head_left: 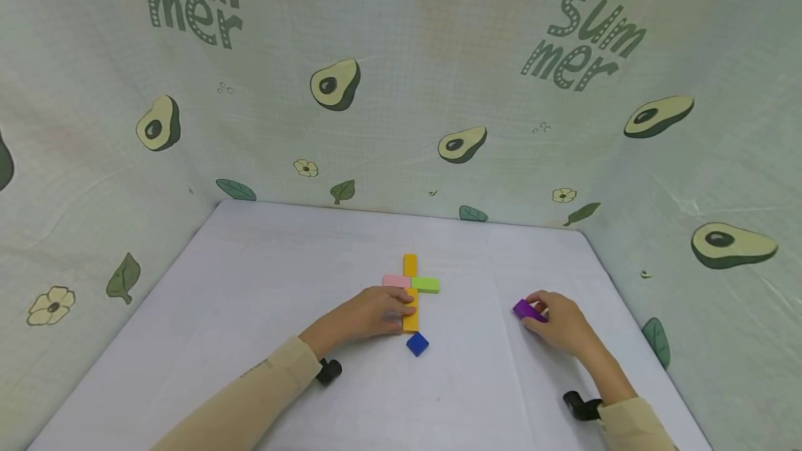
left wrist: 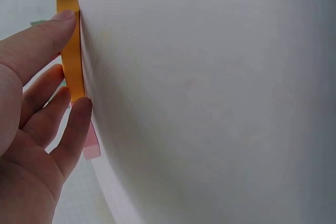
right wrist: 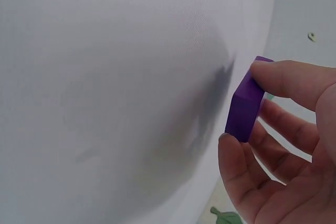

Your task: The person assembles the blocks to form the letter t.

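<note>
My left hand (head_left: 378, 312) is at a long yellow-orange block (head_left: 410, 322) lying on the table. In the left wrist view the thumb sits near one end of this block and a fingertip touches the other. A pink block (head_left: 395, 281) and a green block (head_left: 426, 285) lie side by side just beyond it, and a shorter yellow block (head_left: 410, 265) extends from where they meet. Near the long block's close end is a blue block (head_left: 417, 344), turned like a diamond. Out to the right, my right hand (head_left: 560, 322) pinches a purple block (right wrist: 245, 103) between thumb and fingers, above its shadow.
A white cloth covers the table (head_left: 301, 249). Behind it and on both sides hangs a pale curtain (head_left: 388, 19) printed with avocados, leaves and lettering. Black wrist camera mounts (head_left: 581, 406) stick out by both cuffs.
</note>
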`<control>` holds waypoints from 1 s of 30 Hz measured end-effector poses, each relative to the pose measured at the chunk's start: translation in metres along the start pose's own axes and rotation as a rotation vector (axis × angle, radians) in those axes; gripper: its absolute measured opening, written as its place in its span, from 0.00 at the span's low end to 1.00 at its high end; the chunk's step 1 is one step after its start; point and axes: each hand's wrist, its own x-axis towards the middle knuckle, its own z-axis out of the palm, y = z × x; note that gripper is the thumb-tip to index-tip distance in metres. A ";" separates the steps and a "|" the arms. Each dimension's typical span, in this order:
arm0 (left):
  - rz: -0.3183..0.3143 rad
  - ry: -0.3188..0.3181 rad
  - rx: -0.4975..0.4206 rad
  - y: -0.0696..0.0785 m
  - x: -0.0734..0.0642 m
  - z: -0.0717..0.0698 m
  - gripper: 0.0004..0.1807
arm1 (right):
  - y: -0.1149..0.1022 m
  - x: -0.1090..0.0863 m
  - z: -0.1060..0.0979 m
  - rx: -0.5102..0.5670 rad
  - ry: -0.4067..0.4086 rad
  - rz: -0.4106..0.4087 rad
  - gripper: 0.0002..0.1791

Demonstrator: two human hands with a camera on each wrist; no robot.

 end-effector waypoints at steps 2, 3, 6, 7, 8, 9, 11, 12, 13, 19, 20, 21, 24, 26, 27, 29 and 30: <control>0.002 0.000 0.003 0.000 0.000 0.000 0.25 | -0.004 0.000 0.001 -0.001 -0.007 -0.014 0.21; 0.003 0.000 0.005 0.000 0.000 0.000 0.25 | -0.006 0.000 0.002 0.000 -0.009 -0.018 0.21; 0.007 0.000 0.010 0.000 0.001 0.000 0.25 | -0.013 0.001 0.002 0.004 -0.022 -0.038 0.20; 0.008 0.000 0.011 0.000 0.001 0.000 0.25 | -0.016 0.000 0.002 0.006 -0.026 -0.043 0.20; 0.008 0.000 0.011 -0.001 0.001 0.000 0.25 | -0.019 0.000 0.002 0.008 -0.031 -0.047 0.20; 0.008 0.001 0.011 -0.001 0.001 0.000 0.25 | -0.021 0.000 0.002 0.011 -0.036 -0.051 0.20; 0.008 0.001 0.008 -0.001 0.001 0.000 0.25 | -0.026 0.000 0.002 0.016 -0.048 -0.059 0.20; 0.008 0.002 0.008 -0.001 0.001 0.000 0.25 | -0.029 0.000 0.002 0.019 -0.055 -0.062 0.20; 0.009 0.002 0.008 -0.001 0.001 0.000 0.25 | -0.031 0.000 0.002 0.021 -0.062 -0.063 0.20; 0.019 0.007 0.014 -0.001 0.001 0.000 0.25 | -0.046 -0.001 0.005 0.031 -0.098 -0.089 0.20; 0.019 0.007 0.014 -0.001 0.001 0.000 0.25 | -0.048 -0.001 0.006 0.030 -0.102 -0.095 0.20; 0.020 0.007 0.014 -0.001 0.001 0.000 0.25 | -0.050 -0.002 0.007 0.029 -0.104 -0.102 0.20; 0.020 0.006 0.011 -0.001 0.001 0.000 0.25 | -0.054 -0.001 0.009 0.022 -0.107 -0.120 0.19; 0.020 0.006 0.008 -0.001 0.000 0.000 0.25 | -0.057 -0.001 0.010 0.018 -0.109 -0.136 0.19; 0.021 0.006 0.009 -0.001 0.000 -0.001 0.25 | -0.059 -0.001 0.011 0.015 -0.110 -0.144 0.19; 0.023 0.006 0.010 -0.001 0.000 -0.001 0.25 | -0.062 -0.001 0.012 0.013 -0.115 -0.150 0.19; 0.024 0.007 0.010 -0.001 0.000 -0.001 0.25 | -0.063 -0.001 0.012 0.012 -0.119 -0.157 0.19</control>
